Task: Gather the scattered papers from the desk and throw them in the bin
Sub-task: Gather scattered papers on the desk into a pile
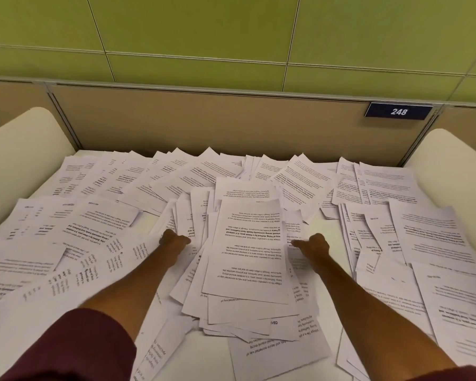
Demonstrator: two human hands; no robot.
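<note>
Printed white papers cover the white desk [160,306]. A loose pile of papers [248,251] lies in the middle, sheets fanned at several angles. My left hand [173,241] grips the pile's left edge, fingers tucked under the sheets. My right hand [312,247] grips the pile's right edge in the same way. Both forearms reach forward in dark red sleeves. More scattered papers lie to the left [66,237], along the back [182,174] and to the right [423,237]. No bin is in view.
A beige partition [204,122] closes off the desk's far side, with a green wall above. A dark plate reading 248 [398,111] hangs at the upper right. Cream rounded side panels stand at the left [22,149] and right [456,158].
</note>
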